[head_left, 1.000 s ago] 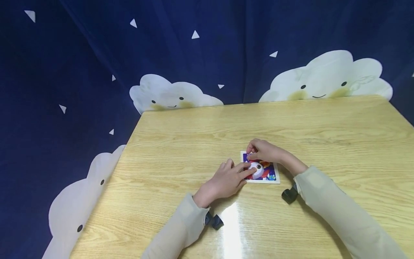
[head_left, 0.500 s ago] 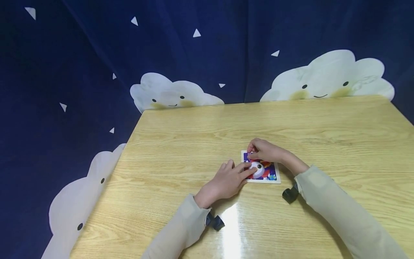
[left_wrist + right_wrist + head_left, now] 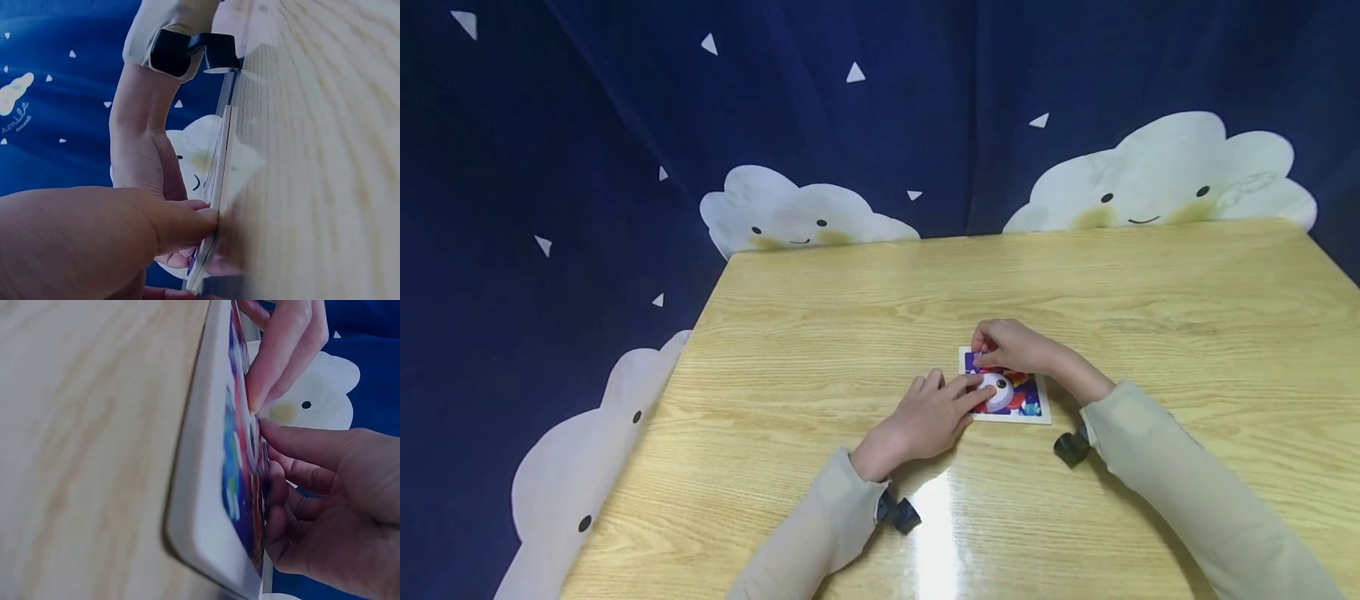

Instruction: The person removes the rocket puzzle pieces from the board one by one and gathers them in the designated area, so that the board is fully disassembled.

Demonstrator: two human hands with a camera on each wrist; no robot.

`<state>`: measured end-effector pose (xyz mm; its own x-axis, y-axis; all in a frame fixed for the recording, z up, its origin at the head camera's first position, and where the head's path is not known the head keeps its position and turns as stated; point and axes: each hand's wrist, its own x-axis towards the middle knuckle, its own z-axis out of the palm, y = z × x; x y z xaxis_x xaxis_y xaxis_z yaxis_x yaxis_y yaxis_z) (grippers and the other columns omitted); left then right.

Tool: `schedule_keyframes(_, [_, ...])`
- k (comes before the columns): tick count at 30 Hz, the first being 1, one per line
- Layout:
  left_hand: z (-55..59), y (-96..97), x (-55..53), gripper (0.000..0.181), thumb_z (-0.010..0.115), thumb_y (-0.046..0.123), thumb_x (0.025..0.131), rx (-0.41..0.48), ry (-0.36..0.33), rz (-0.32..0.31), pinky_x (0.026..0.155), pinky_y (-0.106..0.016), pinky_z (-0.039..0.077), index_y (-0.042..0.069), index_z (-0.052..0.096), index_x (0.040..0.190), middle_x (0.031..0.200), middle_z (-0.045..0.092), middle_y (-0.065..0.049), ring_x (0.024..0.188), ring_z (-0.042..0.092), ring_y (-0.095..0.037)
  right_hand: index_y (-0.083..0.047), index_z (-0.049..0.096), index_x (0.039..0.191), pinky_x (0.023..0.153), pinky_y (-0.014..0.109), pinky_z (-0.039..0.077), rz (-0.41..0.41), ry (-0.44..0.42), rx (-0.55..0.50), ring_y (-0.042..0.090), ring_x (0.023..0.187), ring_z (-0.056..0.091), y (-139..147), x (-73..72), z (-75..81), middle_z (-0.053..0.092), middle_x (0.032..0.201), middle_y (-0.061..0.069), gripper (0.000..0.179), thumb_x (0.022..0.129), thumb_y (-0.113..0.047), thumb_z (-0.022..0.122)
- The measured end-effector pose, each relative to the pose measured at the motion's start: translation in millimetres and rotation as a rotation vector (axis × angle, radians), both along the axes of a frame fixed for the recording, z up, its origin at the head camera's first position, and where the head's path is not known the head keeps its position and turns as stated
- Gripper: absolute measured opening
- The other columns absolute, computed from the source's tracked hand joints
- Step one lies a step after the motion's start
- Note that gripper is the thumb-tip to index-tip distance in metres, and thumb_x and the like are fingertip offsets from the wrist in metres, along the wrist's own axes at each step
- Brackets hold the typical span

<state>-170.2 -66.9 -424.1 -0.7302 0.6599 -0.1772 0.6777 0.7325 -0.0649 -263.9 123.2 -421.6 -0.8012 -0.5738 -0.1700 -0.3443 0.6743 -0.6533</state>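
A small square picture board (image 3: 1043, 414) with a white border lies on the table, showing a round white shape with a black dot on a dark blue ground. My left hand (image 3: 922, 417) reaches in from the left, its fairly straight fingertips resting on the white shape. The left thumb (image 3: 187, 228) sits at the board's edge. At the far left corner, my right hand (image 3: 1015, 346) curls its thumb and fingers together around a small purple piece (image 3: 192, 261) at the board's surface. In the right wrist view, the right fingers (image 3: 275, 481) mostly hide that piece.
The wood-grain table (image 3: 820, 325) reaches back to a dark blue curtain (image 3: 820, 100) printed with white clouds and triangles. Black wrist cameras sit at the left cuff (image 3: 857, 500) and right cuff (image 3: 1097, 429).
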Motion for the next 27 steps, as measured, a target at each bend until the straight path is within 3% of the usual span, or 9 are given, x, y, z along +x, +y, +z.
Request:
schedule_keyframes(16, [-0.8, -0.1, 2.3, 0.049, 0.036, 0.037, 0.106, 0.008, -0.008, 0.004, 0.074, -0.024, 0.03, 0.037, 0.028, 0.154, 0.16, 0.028, 0.012, 0.098, 0.04, -0.016, -0.001, 0.055, 0.097, 0.069, 0.027, 0.04, 0.004, 0.0, -0.021, 0.016, 0.076, 0.048, -1.6, 5.9, 0.7, 0.053, 0.084, 0.006, 0.01, 0.094, -0.009, 0.062])
schedule_keyframes(27, [1.1, 0.0, 1.5, 0.05, 0.035, 0.038, 0.106, 0.007, -0.014, 0.005, 0.077, -0.024, 0.031, 0.037, 0.026, 0.154, 0.16, 0.026, 0.012, 0.101, 0.04, -0.017, -0.002, 0.059, 0.097, 0.072, 0.028, 0.044, -0.032, -0.008, -0.085, 0.016, 0.077, 0.052, 2.7, 3.7, -1.3, 0.061, 0.086, 0.007, 0.008, 0.095, -0.01, 0.061])
